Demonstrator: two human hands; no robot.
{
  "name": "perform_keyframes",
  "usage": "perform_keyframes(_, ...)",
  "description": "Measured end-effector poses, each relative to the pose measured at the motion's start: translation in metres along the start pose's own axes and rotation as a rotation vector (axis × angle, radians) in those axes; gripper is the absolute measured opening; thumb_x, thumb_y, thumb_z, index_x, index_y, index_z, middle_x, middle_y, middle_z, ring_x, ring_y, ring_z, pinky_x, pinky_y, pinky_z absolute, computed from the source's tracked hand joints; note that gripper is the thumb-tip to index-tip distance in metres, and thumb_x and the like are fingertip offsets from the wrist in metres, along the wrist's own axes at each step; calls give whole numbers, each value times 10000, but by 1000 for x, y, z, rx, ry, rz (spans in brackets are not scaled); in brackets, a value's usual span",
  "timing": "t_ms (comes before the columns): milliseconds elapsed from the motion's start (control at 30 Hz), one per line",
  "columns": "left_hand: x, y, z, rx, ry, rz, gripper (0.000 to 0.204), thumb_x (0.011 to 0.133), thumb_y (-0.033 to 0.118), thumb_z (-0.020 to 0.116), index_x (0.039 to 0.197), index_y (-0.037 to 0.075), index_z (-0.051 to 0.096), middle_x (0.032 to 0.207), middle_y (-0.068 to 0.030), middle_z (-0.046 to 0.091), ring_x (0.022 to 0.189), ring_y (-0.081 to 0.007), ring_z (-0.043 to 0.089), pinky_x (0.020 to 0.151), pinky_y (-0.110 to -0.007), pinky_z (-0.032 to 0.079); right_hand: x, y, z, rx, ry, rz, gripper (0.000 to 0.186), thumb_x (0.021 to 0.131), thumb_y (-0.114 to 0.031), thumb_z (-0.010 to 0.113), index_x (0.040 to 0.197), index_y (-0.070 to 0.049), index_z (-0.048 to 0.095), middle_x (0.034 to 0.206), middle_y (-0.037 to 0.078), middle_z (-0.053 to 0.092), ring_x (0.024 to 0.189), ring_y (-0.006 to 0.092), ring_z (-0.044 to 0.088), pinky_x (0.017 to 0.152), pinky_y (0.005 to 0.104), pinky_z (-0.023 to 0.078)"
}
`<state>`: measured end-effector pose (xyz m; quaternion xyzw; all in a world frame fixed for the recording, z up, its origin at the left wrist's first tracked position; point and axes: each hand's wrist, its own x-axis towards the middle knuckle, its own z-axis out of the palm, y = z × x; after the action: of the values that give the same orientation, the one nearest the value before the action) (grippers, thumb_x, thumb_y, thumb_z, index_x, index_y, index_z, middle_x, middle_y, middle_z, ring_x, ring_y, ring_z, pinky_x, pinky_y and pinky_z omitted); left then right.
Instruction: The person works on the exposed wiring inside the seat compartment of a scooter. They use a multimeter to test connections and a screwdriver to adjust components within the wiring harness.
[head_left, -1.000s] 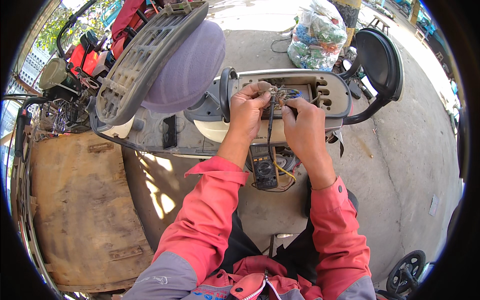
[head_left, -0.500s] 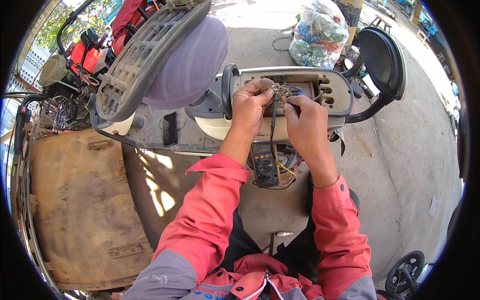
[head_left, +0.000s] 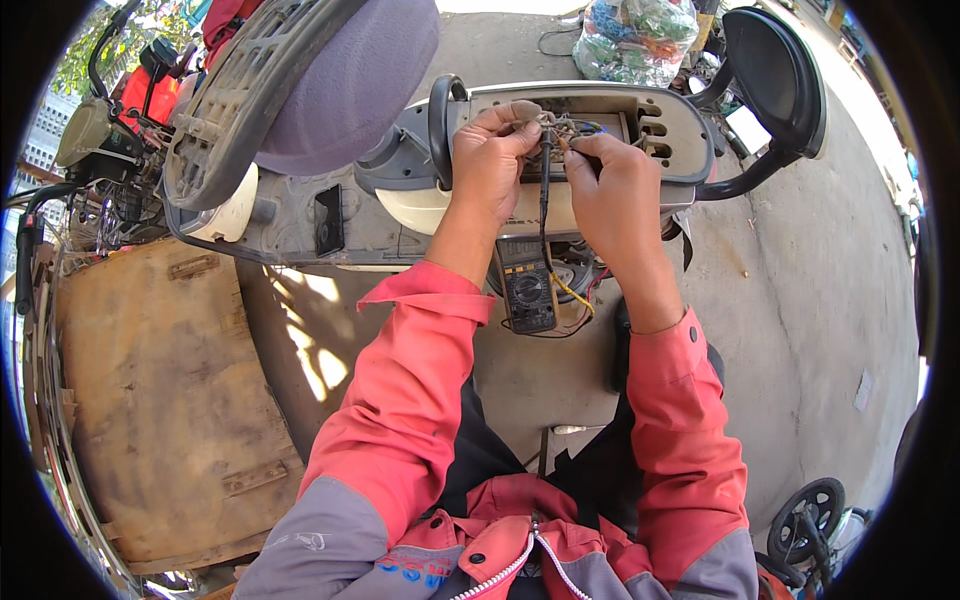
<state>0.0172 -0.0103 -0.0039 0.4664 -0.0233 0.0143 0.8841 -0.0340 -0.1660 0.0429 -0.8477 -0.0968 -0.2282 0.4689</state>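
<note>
My left hand (head_left: 489, 160) is closed, thumb and index pinching a bunch of wires (head_left: 550, 132) above the open seat compartment (head_left: 650, 105) of a white electric scooter. My right hand (head_left: 610, 190) is closed beside it, fingertips pinching a small brownish wire end in the same bunch; the exact piece is partly hidden. A thick black cable (head_left: 543, 210) runs down between my hands. Below them a dark multimeter (head_left: 529, 290) with thin leads hangs by the scooter's side, near a yellow wire (head_left: 570, 297).
A raised seat with purple cover (head_left: 350, 85) stands at left, a black backrest (head_left: 760, 75) at right. A black phone (head_left: 328, 220) lies on the footboard (head_left: 280, 230). A plywood board (head_left: 160, 390), a bag of bottles (head_left: 632, 40) and a small black wheel (head_left: 805, 520) surround the scooter.
The scooter, my hands and the multimeter sit higher in the picture as the view shifts. Both hands stay on the wires with much the same grip.
</note>
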Motion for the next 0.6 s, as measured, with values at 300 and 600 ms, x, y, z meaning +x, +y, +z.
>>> perform_keyframes(300,2,2,4,-1,13,8,183,939,-99,662,1071,5,735,1021,-104,761,893,-187,724,811,-301,573,1,0,0,-26,-4,12,166,914,-94,693,972,35,780,845,263,721,801,429,725,739,466,564)
perform_keyframes(600,-1,5,8,5,62,-10,196,917,-116,679,1066,-14,754,992,-86,758,837,-142,699,757,-264,561,1,0,0,-40,-14,-5,165,911,-94,696,970,39,775,833,259,719,790,433,719,728,473,560)
